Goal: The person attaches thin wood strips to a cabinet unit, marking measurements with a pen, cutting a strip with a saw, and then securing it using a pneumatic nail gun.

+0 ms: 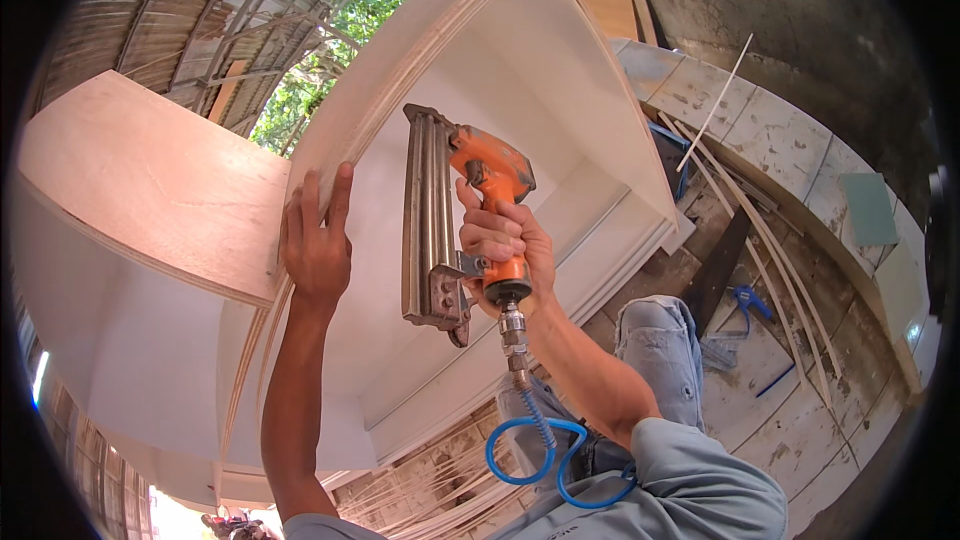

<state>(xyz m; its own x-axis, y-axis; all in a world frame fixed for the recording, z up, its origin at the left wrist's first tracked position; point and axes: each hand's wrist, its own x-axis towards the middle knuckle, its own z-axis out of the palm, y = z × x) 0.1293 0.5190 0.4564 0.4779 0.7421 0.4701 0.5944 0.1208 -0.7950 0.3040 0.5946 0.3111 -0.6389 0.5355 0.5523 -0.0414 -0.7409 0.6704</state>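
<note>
The right grip (532, 248) is closed round an orange nail gun (500, 155), held before the open front of a plywood cabinet (580, 90); the left grip (318, 255) rests open on its left edge. Best seat the nose squarely, left fingers well clear.

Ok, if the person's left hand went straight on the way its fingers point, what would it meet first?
The left hand would most likely meet the plywood panel edge, which it seems to be touching; exact depth is unclear from this view.
</note>
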